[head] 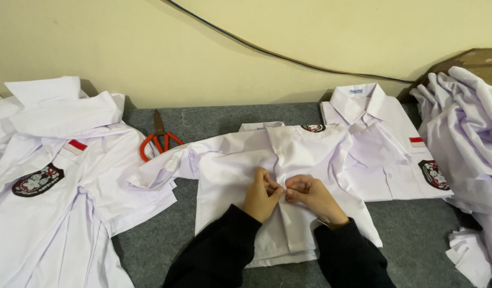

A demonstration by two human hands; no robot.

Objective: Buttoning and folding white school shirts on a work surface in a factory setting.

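Note:
A white short-sleeved shirt (230, 165) lies flat on the grey cloth-covered table (203, 120), collar away from me. My left hand (262, 194) and my right hand (312, 196) meet at the middle of its front. Both pinch the fabric along the centre placket with fingertips close together. Dark long sleeves cover both my forearms. What sits between the fingertips is too small to make out.
A folded white shirt (384, 144) with a badge lies at the right. A heap of white shirts (464, 128) fills the far right. More badged shirts (59, 181) are piled at the left. Orange-handled scissors (159, 140) rest behind them. A cable (288, 56) crosses the wall.

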